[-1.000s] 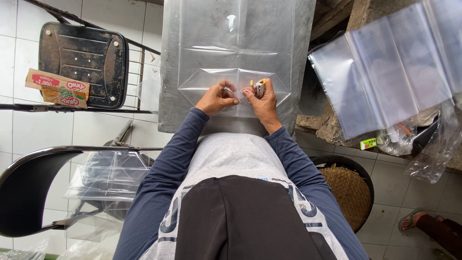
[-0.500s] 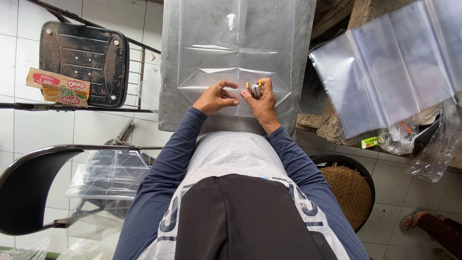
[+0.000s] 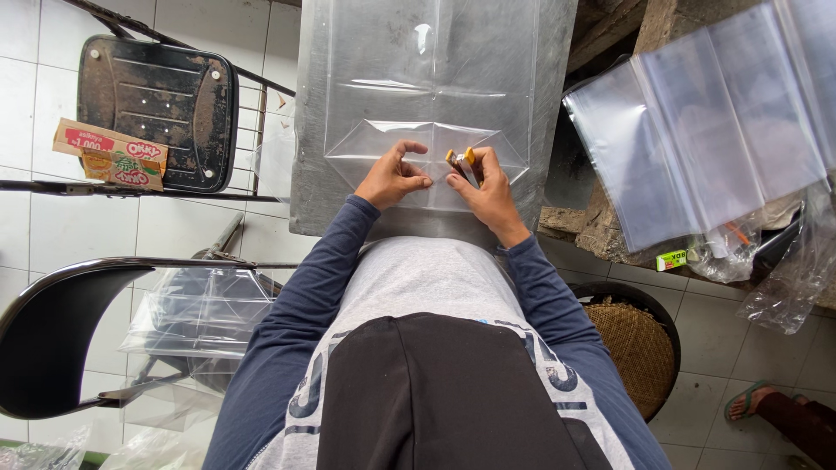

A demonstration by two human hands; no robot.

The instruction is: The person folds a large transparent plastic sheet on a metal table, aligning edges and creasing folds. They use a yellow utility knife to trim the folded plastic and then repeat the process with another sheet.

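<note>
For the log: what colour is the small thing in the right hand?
Yellow-orange, seen in the head view: small thing, right hand.

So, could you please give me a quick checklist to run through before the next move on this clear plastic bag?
1. Clear plastic bag lies flat on the metal table: ok.
2. Left hand pinches the folded flap at the bag's near end: ok.
3. Right hand grips the small yellow tool and also rests on the flap: ok.
4. Fold looks even, with both slanted creases showing: ok.
5. Whether the tool's tip touches the plastic: cannot tell, fingers hide it.
6. Stack of clear bags lies to the right, apart from the work: ok.
</note>
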